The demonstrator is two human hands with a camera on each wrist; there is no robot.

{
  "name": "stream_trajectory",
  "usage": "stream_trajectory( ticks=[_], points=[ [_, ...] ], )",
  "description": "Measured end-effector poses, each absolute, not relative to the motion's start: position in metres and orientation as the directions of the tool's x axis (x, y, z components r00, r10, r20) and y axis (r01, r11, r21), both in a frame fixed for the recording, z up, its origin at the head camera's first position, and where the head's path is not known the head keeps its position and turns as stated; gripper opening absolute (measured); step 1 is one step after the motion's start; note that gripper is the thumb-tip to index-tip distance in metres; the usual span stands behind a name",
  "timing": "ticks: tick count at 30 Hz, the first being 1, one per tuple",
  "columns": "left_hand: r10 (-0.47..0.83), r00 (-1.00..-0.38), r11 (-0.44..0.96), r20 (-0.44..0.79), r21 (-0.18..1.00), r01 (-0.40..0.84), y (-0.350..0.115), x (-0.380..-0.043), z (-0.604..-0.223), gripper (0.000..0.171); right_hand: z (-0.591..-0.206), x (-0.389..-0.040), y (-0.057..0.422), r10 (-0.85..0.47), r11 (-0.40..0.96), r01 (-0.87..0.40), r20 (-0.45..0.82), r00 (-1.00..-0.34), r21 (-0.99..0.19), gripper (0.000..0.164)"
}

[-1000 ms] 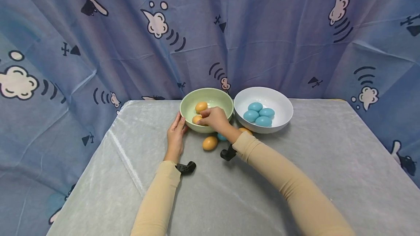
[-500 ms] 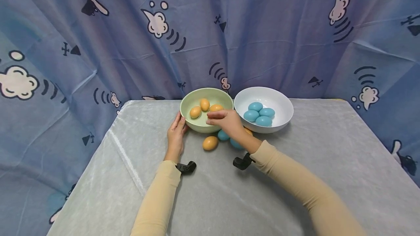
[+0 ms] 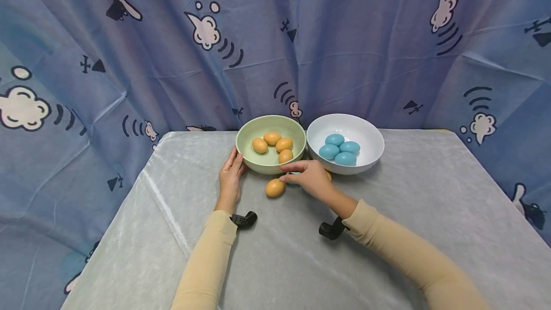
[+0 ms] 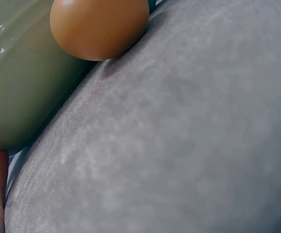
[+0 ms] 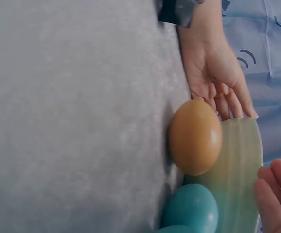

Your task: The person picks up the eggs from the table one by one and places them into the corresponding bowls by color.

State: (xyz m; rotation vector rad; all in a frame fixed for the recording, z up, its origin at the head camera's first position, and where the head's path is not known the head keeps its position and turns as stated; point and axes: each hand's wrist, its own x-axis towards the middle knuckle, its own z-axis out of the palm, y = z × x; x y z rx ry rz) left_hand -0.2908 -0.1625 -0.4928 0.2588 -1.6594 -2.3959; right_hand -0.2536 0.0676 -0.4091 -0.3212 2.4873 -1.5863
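Note:
My left hand rests against the left outer side of a green bowl, its fingers extended along the wall. Several orange eggs lie inside this bowl. Just in front of it, my right hand hovers over the loose eggs, fingers extended and apart, with nothing held. An orange egg lies on the table left of its fingertips. Beneath the hand a blue egg shows partly. In the right wrist view, two blue eggs lie next to the orange egg, beside the bowl wall.
A white bowl with several blue eggs stands right beside the green one. Another orange egg peeks out behind my right hand. Grey cloth covers the table, and a patterned blue curtain hangs behind.
My right hand has let go of an orange egg in the green bowl and drawn back toward the right, over the loose eggs. Orange eggs in that bowl have shifted. The left hand stays put.

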Motion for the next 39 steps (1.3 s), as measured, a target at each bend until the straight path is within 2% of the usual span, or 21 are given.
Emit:
stream_trajectory(
  ticks=[7, 20, 31, 39],
  points=[
    [-0.269, -0.963, -0.347, -0.028, 0.935, 0.07, -0.163, -0.29, -0.491, 0.054, -0.424, -0.254, 0.067, -0.338, 0.335, -0.091, -0.03, -0.941, -0.938, 0.041],
    [-0.264, -0.964, -0.346, -0.017, 0.935, 0.078, -0.161, -0.285, -0.483, 0.054, -0.428, -0.249, 0.06, -0.354, 0.308, -0.096, -0.021, -0.935, -0.946, 0.045],
    [-0.28, -0.96, -0.356, -0.016, 0.93, 0.088, -0.163, -0.291, -0.494, 0.054, -0.435, -0.252, 0.055, -0.357, 0.356, -0.122, -0.015, -0.934, -0.927, 0.045],
    [-0.284, -0.959, -0.368, -0.017, 0.925, 0.092, -0.163, -0.291, -0.495, 0.054, -0.435, -0.253, 0.053, -0.363, 0.452, -0.208, 0.034, -0.931, -0.868, 0.045]
  ],
)
